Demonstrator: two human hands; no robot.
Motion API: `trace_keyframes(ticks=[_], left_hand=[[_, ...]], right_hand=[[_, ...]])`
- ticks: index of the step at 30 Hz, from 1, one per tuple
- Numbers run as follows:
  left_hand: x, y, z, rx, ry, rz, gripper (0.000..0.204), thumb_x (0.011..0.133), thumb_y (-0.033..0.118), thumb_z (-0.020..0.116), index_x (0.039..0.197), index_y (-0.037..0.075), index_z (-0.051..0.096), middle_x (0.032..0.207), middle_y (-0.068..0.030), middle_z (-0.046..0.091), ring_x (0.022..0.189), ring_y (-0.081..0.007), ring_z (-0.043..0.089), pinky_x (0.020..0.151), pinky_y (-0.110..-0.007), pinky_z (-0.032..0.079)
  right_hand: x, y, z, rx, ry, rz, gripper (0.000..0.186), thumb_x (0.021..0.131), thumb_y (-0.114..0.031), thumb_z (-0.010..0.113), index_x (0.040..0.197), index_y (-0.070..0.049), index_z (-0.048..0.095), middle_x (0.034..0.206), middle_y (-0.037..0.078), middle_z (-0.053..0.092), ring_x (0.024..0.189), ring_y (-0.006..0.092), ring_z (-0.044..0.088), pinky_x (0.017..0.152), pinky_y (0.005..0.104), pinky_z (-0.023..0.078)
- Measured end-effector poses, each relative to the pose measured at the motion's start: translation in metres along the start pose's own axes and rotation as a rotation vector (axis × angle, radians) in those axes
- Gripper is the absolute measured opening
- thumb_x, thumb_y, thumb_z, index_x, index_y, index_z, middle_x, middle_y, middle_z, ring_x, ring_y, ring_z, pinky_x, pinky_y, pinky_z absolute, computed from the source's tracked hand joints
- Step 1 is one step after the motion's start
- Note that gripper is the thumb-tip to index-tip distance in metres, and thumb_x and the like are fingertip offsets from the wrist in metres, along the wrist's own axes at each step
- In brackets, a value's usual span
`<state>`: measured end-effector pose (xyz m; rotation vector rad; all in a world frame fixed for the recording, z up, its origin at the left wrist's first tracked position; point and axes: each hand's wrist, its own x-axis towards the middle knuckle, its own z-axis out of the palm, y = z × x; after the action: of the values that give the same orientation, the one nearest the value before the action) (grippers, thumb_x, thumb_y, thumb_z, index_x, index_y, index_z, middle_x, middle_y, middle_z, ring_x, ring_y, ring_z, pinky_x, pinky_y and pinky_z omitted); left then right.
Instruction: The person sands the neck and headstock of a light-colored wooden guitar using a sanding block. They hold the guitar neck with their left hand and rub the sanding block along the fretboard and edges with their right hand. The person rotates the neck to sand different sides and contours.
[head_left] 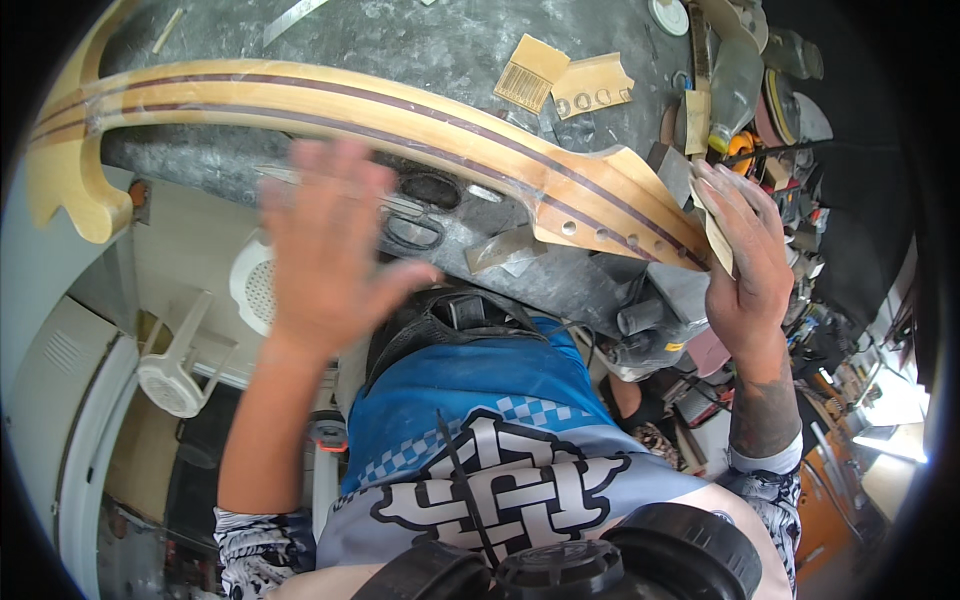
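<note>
Guitar neck (400,110) on bench; right hand (745,260) fingers clamped on sandpaper (715,225) at headstock, left hand (325,240) blurred, fingers apart.

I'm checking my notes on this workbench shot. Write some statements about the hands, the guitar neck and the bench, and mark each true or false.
1. The right hand holds a sheet of sandpaper at the headstock end of the guitar neck. True.
2. The left hand grips the neck. False: it is open, fingers spread, blurred, in front of the bench edge.
3. The neck is pale wood with dark stripes along it. True.
4. The headstock has no holes. False: a row of small holes shows in it.
5. Scissors lie on the bench by the left hand. True.
</note>
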<state>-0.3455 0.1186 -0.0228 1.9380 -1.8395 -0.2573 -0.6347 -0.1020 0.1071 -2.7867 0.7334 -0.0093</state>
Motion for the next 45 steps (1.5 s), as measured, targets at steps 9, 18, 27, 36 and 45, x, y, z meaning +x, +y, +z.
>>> trace_keyframes(ticks=[9, 18, 27, 36, 45], left_hand=[[0.019, -0.138, 0.016, 0.222, 0.547, -0.029, 0.08, 0.098, 0.063, 0.05, 0.154, 0.006, 0.039, 0.159, -0.0199, 0.037, 0.149, -0.0437, 0.026, 0.118, -0.058, 0.015], [0.018, -0.152, 0.028, 0.226, 0.604, -0.075, 0.078, 0.099, 0.057, 0.054, 0.154, 0.006, 0.037, 0.155, -0.0193, 0.04, 0.144, -0.0417, 0.032, 0.114, -0.054, 0.023], [0.013, -0.156, 0.029, 0.24, 0.566, -0.055, 0.075, 0.098, 0.046, 0.063, 0.154, 0.005, 0.035, 0.154, -0.0197, 0.037, 0.144, -0.0383, 0.03, 0.117, -0.052, 0.022], [0.013, -0.153, 0.028, 0.238, 0.528, -0.059, 0.08, 0.097, 0.042, 0.066, 0.155, 0.002, 0.029, 0.157, -0.0216, 0.029, 0.146, -0.0398, 0.023, 0.122, -0.053, 0.015], [0.015, -0.153, 0.026, 0.23, 0.51, -0.042, 0.081, 0.096, 0.04, 0.067, 0.155, 0.002, 0.027, 0.157, -0.0215, 0.026, 0.146, -0.0414, 0.022, 0.122, -0.053, 0.014]], right_hand=[[0.075, -0.052, 0.028, -0.136, -0.148, -0.306, 0.049, 0.073, -0.003, 0.068, 0.122, -0.003, 0.069, 0.129, 0.012, 0.069, 0.119, 0.0348, 0.063, 0.1, 0.0495, 0.047], [0.074, -0.038, 0.014, -0.154, -0.206, -0.38, 0.052, 0.071, 0.005, 0.069, 0.122, -0.005, 0.072, 0.125, 0.011, 0.072, 0.117, 0.0374, 0.065, 0.1, 0.0511, 0.047], [0.088, -0.026, -0.003, -0.168, -0.37, -0.414, 0.062, 0.066, 0.004, 0.072, 0.126, -0.01, 0.07, 0.13, 0.008, 0.07, 0.125, 0.0383, 0.061, 0.108, 0.0551, 0.04], [0.088, -0.024, 0.011, -0.023, -0.35, -0.366, 0.063, 0.066, 0.003, 0.072, 0.128, -0.01, 0.07, 0.13, 0.008, 0.07, 0.127, 0.039, 0.059, 0.11, 0.0553, 0.038], [0.097, -0.027, 0.022, 0.07, -0.321, -0.358, 0.059, 0.064, -0.001, 0.074, 0.123, -0.01, 0.073, 0.129, 0.006, 0.071, 0.128, 0.0376, 0.059, 0.11, 0.0573, 0.037]])
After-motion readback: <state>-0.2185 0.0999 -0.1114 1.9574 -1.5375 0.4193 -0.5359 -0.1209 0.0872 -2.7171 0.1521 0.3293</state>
